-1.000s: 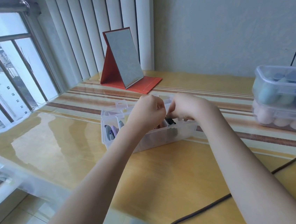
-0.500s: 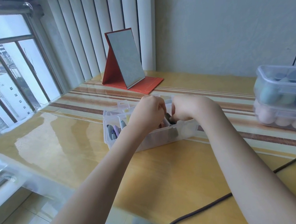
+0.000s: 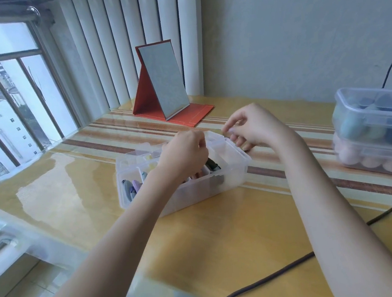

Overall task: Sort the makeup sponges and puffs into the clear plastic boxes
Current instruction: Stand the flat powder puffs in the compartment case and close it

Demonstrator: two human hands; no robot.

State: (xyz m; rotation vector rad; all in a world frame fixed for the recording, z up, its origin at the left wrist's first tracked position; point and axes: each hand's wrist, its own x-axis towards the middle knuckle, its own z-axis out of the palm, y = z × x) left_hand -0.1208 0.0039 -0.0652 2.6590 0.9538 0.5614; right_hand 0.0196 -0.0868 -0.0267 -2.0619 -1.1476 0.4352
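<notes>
A clear divided box (image 3: 232,177) stands mid-table. Grey and lilac flat puffs (image 3: 131,187) stand on edge in its left compartment, and dark ones (image 3: 212,164) show near the middle. My left hand (image 3: 183,157) reaches into the box's centre with its fingers curled downward; what they touch or hold is hidden behind the hand. Above the box's right end hovers my right hand (image 3: 253,127), fingers loosely curled, with nothing visible in them. At the right edge, two stacked clear boxes hold egg-shaped sponges: teal and dark ones in the upper box (image 3: 375,115), pink ones in the lower box (image 3: 373,161).
A red folding mirror (image 3: 163,79) stands at the back by the blinds. A dark cable (image 3: 265,283) runs across the near right of the table. The table's glass edge (image 3: 17,230) lies near left, beside the window.
My right hand has lifted out of the box and moved up to the right, its fingers loosening. The left hand stays in the box.
</notes>
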